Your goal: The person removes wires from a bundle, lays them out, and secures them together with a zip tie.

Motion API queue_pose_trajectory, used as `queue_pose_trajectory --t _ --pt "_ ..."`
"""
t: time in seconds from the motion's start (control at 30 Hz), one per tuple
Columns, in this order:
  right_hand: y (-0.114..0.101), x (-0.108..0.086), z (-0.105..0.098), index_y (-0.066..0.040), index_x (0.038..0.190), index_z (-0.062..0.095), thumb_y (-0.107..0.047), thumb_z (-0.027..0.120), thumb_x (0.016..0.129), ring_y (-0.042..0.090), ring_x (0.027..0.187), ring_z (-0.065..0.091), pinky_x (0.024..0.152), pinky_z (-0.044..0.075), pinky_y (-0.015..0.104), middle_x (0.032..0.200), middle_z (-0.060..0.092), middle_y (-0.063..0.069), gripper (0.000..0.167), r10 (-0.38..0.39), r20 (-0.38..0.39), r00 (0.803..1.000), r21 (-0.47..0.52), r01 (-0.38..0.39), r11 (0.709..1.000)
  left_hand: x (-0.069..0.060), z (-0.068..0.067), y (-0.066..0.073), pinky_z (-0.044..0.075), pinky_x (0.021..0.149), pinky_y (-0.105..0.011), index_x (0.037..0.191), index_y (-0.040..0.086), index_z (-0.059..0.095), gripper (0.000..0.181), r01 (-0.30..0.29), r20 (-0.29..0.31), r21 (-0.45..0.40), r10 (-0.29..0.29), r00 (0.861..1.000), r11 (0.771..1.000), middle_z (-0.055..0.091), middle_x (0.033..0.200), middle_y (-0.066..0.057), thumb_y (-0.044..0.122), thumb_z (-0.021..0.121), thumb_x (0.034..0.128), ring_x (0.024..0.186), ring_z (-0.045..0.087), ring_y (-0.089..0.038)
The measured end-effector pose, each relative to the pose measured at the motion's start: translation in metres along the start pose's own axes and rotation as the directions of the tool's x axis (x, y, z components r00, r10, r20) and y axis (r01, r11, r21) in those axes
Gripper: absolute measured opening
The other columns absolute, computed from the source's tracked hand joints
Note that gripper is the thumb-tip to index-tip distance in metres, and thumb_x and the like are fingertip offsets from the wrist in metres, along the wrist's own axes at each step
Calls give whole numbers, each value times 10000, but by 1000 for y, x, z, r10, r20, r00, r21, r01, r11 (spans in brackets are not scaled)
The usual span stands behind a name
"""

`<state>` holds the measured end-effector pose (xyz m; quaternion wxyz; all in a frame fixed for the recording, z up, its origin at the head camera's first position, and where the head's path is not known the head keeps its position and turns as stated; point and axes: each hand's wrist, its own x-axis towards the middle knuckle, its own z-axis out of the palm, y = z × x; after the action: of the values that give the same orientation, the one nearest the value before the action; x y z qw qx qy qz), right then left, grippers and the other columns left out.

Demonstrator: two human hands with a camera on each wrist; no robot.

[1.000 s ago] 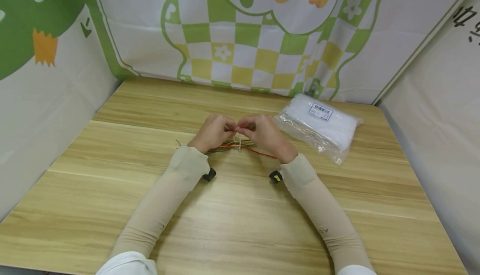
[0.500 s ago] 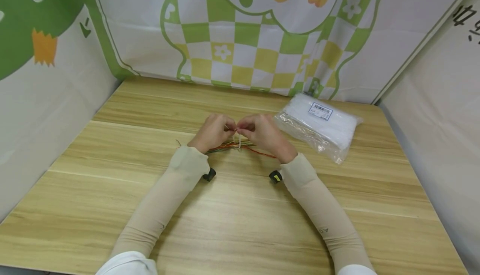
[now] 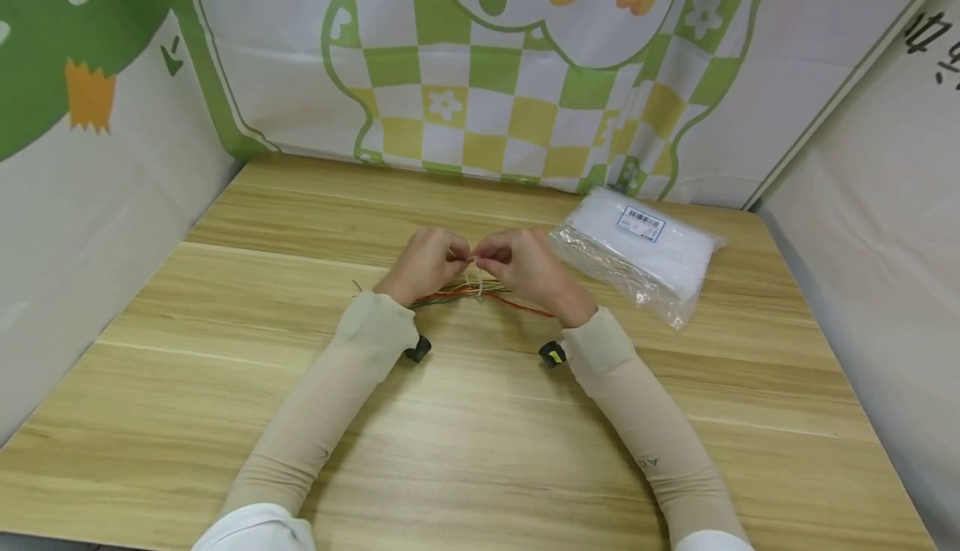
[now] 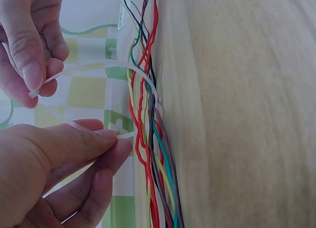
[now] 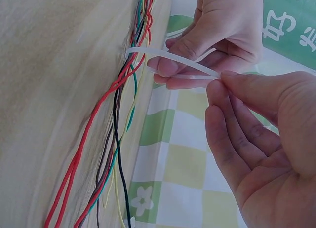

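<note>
A bundle of loose wires (image 3: 450,291) in red, yellow, green and dark colours lies on the table under both hands. Around it passes a white cable tie (image 4: 114,62), its loop wide and its two ends apart in the left wrist view. My left hand (image 3: 425,264) pinches one part of the tie between thumb and fingers, close to the wires (image 4: 153,149). Thumb and fingertips of my right hand (image 3: 531,269) pinch the tie near its other end, as the right wrist view shows with the white strip (image 5: 173,57) curving back to the bundle.
To the right of the hands lies a clear plastic bag (image 3: 637,242) of white contents with a barcode label. The wooden table (image 3: 465,451) meets a patterned cloth wall (image 3: 487,76) at the back, with cloth walls on both sides.
</note>
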<state>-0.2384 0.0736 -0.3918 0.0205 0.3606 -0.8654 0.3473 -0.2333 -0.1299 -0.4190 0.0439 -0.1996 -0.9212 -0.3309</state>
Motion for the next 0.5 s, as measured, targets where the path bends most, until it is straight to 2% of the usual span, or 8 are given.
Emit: queue_pose_trajectory --t 0.5 --pt "0 1 0 -54 1089 819 -108 757 985 180 872 797 762 630 277 998 821 86 132 9 16 1000 -22 -9 1000 -1 1 2 633 904 -432 966 27 826 98 -14 9 -6 14 1000 1000 814 1033 -133 -14 737 962 1012 786 -314"
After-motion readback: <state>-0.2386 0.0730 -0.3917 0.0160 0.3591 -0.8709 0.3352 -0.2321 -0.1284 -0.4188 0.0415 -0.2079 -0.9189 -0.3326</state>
